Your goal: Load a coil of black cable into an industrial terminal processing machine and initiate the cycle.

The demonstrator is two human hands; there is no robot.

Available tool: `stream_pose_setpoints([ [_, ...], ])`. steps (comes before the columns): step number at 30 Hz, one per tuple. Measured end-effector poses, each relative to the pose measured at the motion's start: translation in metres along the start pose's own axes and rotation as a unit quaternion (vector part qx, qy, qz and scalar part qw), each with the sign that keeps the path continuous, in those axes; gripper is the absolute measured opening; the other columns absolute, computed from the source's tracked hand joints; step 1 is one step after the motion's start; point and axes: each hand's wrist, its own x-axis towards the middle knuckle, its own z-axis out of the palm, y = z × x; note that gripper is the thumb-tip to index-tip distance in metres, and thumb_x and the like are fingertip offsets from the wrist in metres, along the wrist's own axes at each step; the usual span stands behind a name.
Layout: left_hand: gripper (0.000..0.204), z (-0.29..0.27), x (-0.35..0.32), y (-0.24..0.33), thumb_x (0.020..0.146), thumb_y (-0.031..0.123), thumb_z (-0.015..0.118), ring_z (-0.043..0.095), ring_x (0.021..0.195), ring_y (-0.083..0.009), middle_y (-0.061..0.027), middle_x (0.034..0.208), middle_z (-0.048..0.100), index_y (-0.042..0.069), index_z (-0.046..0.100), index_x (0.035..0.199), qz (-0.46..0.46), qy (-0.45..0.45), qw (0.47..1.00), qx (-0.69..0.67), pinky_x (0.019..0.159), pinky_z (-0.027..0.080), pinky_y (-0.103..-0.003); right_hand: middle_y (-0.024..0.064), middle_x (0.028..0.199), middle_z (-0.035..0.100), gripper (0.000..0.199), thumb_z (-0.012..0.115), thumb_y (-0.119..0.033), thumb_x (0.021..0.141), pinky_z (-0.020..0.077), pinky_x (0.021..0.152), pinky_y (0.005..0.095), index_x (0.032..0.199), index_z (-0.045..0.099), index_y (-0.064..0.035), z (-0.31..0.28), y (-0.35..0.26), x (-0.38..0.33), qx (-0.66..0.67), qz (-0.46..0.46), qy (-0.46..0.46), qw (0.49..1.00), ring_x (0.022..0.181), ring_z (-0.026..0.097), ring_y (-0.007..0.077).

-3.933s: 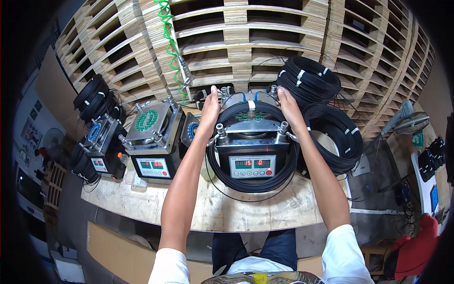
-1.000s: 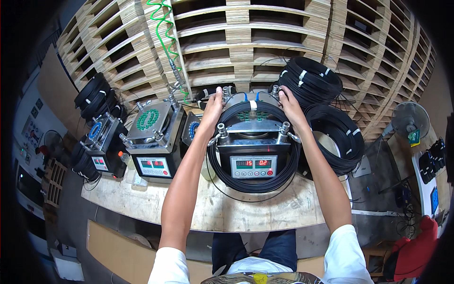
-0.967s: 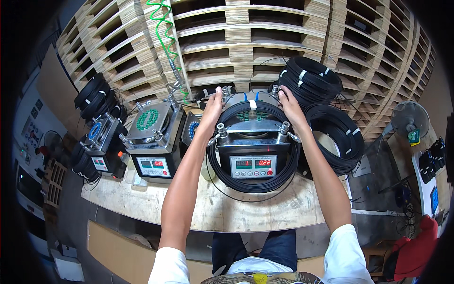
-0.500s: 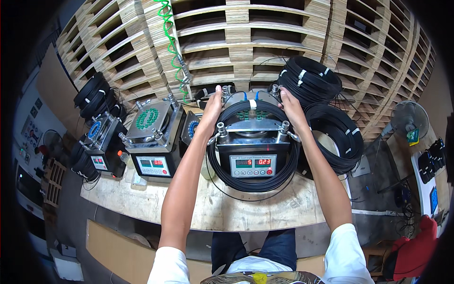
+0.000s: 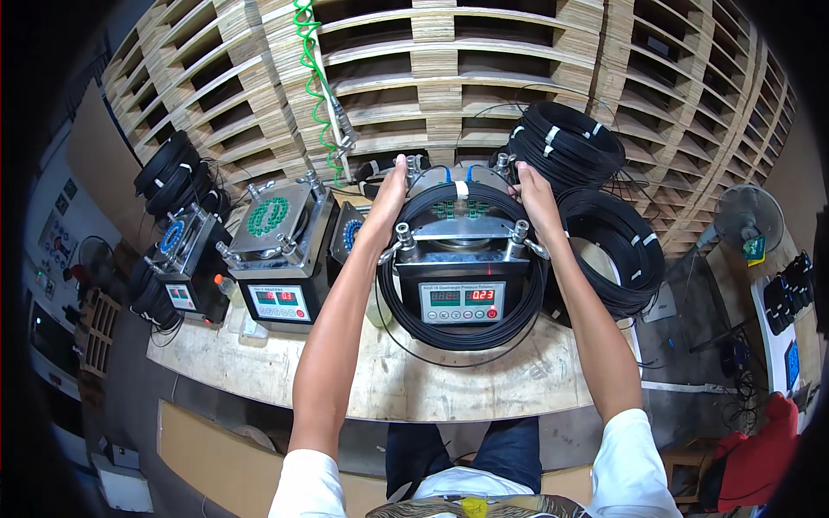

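Observation:
A boxy metal polishing machine (image 5: 462, 304) with a lit red display stands in front of me, a coil of black cable (image 5: 406, 315) looped around it. Its square steel top plate (image 5: 458, 229) carries green connector holders and has a clamp post at each corner. My left hand (image 5: 389, 200) is closed at the rear left clamp post (image 5: 412, 166); the lever inside its fingers is mostly hidden. At the rear right clamp post (image 5: 503, 162), my right hand (image 5: 537, 200) has its fingers curled around the lever. Two blue-tipped leads (image 5: 471, 174) rise behind the plate.
Two similar polishing machines (image 5: 281, 298) (image 5: 183, 293) stand to the left on the wooden table (image 5: 414, 380). Black cable coils (image 5: 566, 147) are stacked at the right and far left. Wooden pallets (image 5: 501, 52) rise behind, with a green coiled air hose (image 5: 315, 82) hanging there. A fan (image 5: 747, 220) stands right.
My right hand has shifted very slightly at the rear right post. My left hand stays almost still. The hanging hose end has swung slightly right, and display digits have changed.

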Motion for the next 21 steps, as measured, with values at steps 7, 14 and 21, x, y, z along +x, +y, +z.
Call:
stream_pose_setpoints([
  [7,0.08,0.001,-0.009,0.007,0.1,0.065,0.037,0.05,0.126,-0.0255,-0.0183,0.141,0.051,0.007,0.034,0.154,-0.013,-0.011,1.0,-0.026,0.108,0.037,-0.036,0.0097,0.118,0.062,0.056,0.04,-0.044,0.108,0.0456,0.086,0.0268,0.141,0.052,-0.0014,0.0,0.0,0.001,-0.033,-0.024,-0.048,0.998,0.097,0.058,0.0127],
  [14,0.08,0.006,-0.023,0.02,0.1,0.062,0.038,0.045,0.134,-0.0277,-0.0189,0.15,0.044,0.003,0.033,0.153,-0.013,0.028,0.999,0.014,0.111,0.034,-0.038,0.0106,0.133,0.057,0.061,0.039,-0.049,0.107,0.0446,0.093,0.0276,0.148,0.045,-0.0037,0.003,-0.002,-0.002,0.026,-0.021,-0.037,0.999,0.104,0.056,0.0149],
  [21,0.083,0.008,-0.016,0.015,0.099,0.067,0.035,0.048,0.13,-0.0282,-0.0197,0.146,0.048,0.004,0.035,0.153,0.001,-0.017,1.0,0.021,0.11,0.036,-0.039,0.0055,0.091,0.059,0.06,0.038,-0.048,0.107,0.0431,0.078,0.0276,0.143,0.051,-0.0016,-0.004,-0.001,0.001,-0.004,-0.003,-0.021,1.0,0.083,0.052,0.0121],
])
